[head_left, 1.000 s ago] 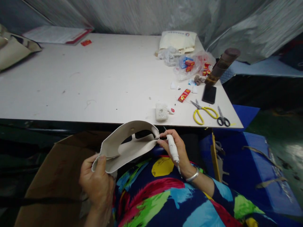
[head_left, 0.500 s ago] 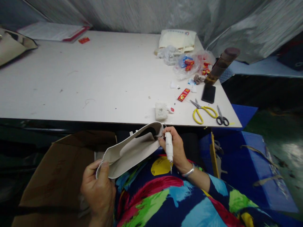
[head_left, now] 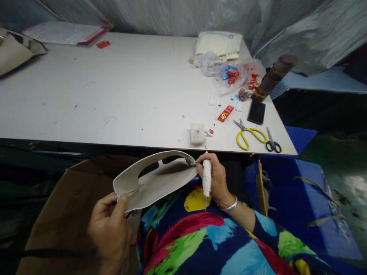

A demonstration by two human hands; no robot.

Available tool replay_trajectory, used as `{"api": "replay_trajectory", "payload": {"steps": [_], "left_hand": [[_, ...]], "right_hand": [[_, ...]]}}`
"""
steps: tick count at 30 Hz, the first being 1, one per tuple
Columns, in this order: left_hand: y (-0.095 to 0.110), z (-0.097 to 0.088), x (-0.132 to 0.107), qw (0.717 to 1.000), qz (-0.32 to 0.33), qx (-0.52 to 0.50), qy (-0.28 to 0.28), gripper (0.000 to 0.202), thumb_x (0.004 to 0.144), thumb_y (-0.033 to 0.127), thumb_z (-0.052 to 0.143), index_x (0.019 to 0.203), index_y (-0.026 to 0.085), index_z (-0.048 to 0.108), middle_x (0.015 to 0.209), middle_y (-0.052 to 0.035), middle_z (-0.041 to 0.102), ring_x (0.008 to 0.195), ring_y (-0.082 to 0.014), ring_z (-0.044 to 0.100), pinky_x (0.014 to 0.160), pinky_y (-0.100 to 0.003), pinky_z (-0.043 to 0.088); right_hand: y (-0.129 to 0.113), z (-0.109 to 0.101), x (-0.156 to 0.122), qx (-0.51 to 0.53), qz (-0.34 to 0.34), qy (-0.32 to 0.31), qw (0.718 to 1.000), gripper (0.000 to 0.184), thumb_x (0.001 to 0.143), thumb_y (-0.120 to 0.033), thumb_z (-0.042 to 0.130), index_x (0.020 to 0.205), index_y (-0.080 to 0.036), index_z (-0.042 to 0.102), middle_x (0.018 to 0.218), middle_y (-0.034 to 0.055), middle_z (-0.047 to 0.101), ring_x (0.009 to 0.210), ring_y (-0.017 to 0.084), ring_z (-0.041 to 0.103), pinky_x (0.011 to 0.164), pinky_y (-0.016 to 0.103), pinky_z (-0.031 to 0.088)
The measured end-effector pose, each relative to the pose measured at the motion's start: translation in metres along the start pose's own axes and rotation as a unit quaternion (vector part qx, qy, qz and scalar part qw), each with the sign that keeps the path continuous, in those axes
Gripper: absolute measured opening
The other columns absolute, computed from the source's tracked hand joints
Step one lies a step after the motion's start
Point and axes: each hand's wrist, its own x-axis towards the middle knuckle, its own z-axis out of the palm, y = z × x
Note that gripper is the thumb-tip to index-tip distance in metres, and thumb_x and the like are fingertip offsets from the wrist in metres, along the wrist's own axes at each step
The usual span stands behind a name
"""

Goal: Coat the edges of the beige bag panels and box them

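Observation:
A cream bag (head_left: 166, 181) with a cut-out opening in its side is stretched between my hands, its mouth spread toward me. My left hand (head_left: 110, 225) is closed on its left corner, thumb on top. At the right corner, the fingertips of my right hand (head_left: 215, 175) pinch the edge. That same hand also holds a white-wrapped tool (head_left: 207, 177) with a thin metal point at each end, upper point toward the table. Whatever lies between the right fingertips is too small to make out. A whitish block (head_left: 197, 133) sits on the table just beyond this hand.
On the white table (head_left: 137, 91) lie yellow-handled scissors (head_left: 250, 133), black scissors (head_left: 272, 141), a phone (head_left: 256, 112), a red box (head_left: 225, 114) and plastic bags (head_left: 229, 78). A bottle (head_left: 273, 78) stands behind. A cardboard box (head_left: 60, 214) is below left, a blue bin (head_left: 298, 198) right.
The bag has turned and opened wider, so its cut-out shows more. My left hand has shifted slightly left and down. My right hand has moved slightly right, still gripping the tool.

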Motion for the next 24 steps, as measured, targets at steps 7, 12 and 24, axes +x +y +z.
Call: {"api": "replay_trajectory", "payload": {"steps": [7, 12, 24], "left_hand": [[-0.016, -0.022, 0.012, 0.989, 0.083, 0.039, -0.118, 0.022, 0.087, 0.04, 0.071, 0.086, 0.018, 0.071, 0.095, -0.0048, 0.072, 0.094, -0.0224, 0.067, 0.089, -0.033, 0.053], [-0.006, -0.016, 0.041, 0.983, 0.138, -0.118, -0.036, 0.031, 0.094, 0.035, 0.059, 0.071, 0.016, 0.068, 0.078, -0.005, 0.068, 0.082, -0.0194, 0.065, 0.082, -0.033, 0.054], [0.094, 0.051, 0.086, 0.832, 0.198, 0.038, -0.518, 0.038, 0.078, 0.034, 0.083, 0.114, 0.022, 0.081, 0.122, -0.0116, 0.077, 0.116, -0.0307, 0.071, 0.106, -0.045, 0.056]], "right_hand": [[0.009, 0.0, -0.004, -0.02, -0.056, 0.003, 0.998, 0.012, 0.097, -0.021, 0.069, 0.106, -0.027, 0.065, 0.098, 0.0013, 0.071, 0.083, 0.019, 0.066, 0.08, 0.034, 0.054], [0.016, 0.0, -0.004, 0.026, -0.139, 0.001, 0.99, 0.02, 0.097, -0.013, 0.068, 0.11, -0.029, 0.065, 0.103, 0.0017, 0.072, 0.096, 0.021, 0.07, 0.087, 0.036, 0.055], [-0.017, 0.009, -0.001, 0.064, -0.098, -0.061, 0.991, 0.015, 0.098, -0.022, 0.073, 0.109, -0.03, 0.067, 0.103, 0.0015, 0.076, 0.092, 0.02, 0.075, 0.084, 0.033, 0.061]]}}
